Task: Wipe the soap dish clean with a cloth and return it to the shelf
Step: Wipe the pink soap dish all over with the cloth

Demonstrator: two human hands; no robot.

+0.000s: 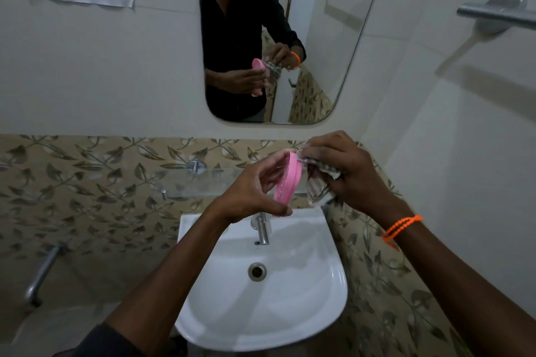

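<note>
A pink soap dish (pixel 287 182) stands on edge in the air above the sink, held by my left hand (pixel 252 191), fingers at its top end and thumb at its bottom end. My right hand (pixel 345 168) grips a bunched patterned cloth (pixel 317 182) and presses it against the right side of the dish. Behind both hands a glass shelf (pixel 188 185) runs along the leaf-patterned wall tiles, with nothing visible on it.
A white sink (pixel 327 284) with a chrome tap (pixel 262 229) lies below my hands. A mirror (pixel 327 52) hangs above and reflects a person holding the dish. A towel bar (pixel 493 14) juts out at right, a metal pipe (pixel 43 272) at lower left.
</note>
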